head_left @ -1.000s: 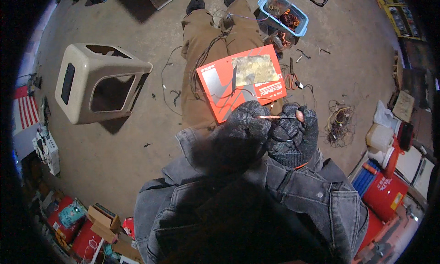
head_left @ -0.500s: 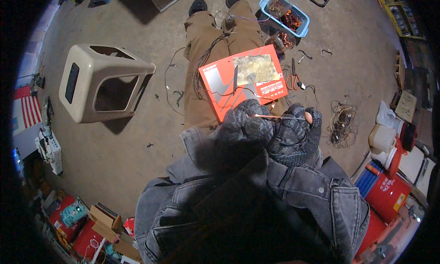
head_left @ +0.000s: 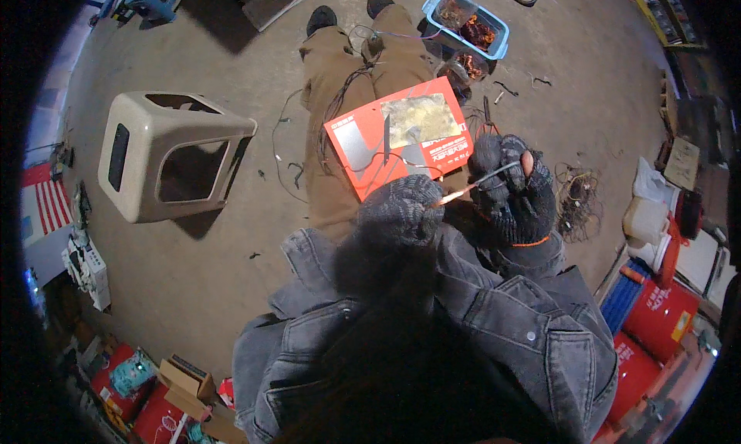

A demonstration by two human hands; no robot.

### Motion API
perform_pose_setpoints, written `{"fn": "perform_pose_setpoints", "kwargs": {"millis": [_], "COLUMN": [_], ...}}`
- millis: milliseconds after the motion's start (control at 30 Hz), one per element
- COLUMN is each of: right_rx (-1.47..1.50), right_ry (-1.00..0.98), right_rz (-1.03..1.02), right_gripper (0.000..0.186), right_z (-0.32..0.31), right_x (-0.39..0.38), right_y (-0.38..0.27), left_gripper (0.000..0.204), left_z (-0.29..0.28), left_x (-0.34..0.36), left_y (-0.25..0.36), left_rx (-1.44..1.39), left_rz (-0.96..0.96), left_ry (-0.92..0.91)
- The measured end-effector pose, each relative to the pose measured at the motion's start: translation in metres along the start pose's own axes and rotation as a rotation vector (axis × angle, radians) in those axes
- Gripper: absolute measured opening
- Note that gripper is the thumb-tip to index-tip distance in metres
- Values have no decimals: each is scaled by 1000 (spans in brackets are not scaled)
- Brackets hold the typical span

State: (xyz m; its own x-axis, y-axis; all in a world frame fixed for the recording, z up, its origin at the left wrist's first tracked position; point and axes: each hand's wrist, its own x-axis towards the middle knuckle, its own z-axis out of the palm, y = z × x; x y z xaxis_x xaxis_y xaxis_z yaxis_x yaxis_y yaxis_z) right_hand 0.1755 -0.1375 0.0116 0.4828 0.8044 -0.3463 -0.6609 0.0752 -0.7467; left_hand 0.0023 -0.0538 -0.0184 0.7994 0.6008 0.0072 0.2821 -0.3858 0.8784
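Note:
A thin wire (head_left: pixel 458 195) runs between my two gloved hands, its bare copper stretch next to the left fingers and its grey covering at the right. My left hand (head_left: pixel 401 209) is closed round the copper end. The grey part lies across the fingers of my right hand (head_left: pixel 511 191), which is closed on it, the bare thumb tip showing. A red cardboard box (head_left: pixel 356 141) rests on my lap just beyond the hands, with a worn yellowish patch (head_left: pixel 436 120) and a dark, flat blade-like piece (head_left: pixel 387 140) on top. Dark cables (head_left: pixel 333 112) lie over my legs.
Beyond my right leg stands a blue basket (head_left: pixel 503 44) with copper scraps, beside a clear tub (head_left: pixel 468 67). A tangle of wires (head_left: pixel 580 201) lies on the floor at right. A beige plastic housing (head_left: pixel 131 155) stands at left. Red drums (head_left: pixel 660 320) line the right side.
My hands have moved apart, the right one going up and away, and the wire between them now slants upward to the right. The right hand now covers part of the orange-handled tool.

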Motion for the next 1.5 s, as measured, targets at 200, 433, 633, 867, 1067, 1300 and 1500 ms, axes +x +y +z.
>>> {"fn": "perform_pose_setpoints", "kwargs": {"millis": [200, 433, 633, 867, 1067, 1300, 1500], "right_rx": [53, 12, 310, 197, 736, 384, 315], "right_ry": [-263, -224, -304, -408, -443, -215, -128], "right_rz": [15, 17, 276, 195, 534, 489, 492], "right_gripper": [37, 36, 29, 31, 30, 22, 17], "right_z": [3, 21, 8, -8, -7, -10, -16], "right_x": [8, -7, -11, -10, -1, -7, -7], "right_y": [-4, -19, -17, 23, 8, 0, 0], "left_gripper": [30, 20, 15, 15, 16, 19, 21], "left_z": [-29, -40, -26, -13, -2, -4, -2], "left_x": [5, 9, 24, 25, 13, -3, -5], "left_y": [6, 20, 32, 19, 7, 7, 8], "left_rx": [-605, -51, -471, -169, 214, 474, 526], "left_rz": [-107, 452, 360, 338, 386, 428, 378], "left_ry": [-226, -143, 126, 201, 142, 126, 71]}}
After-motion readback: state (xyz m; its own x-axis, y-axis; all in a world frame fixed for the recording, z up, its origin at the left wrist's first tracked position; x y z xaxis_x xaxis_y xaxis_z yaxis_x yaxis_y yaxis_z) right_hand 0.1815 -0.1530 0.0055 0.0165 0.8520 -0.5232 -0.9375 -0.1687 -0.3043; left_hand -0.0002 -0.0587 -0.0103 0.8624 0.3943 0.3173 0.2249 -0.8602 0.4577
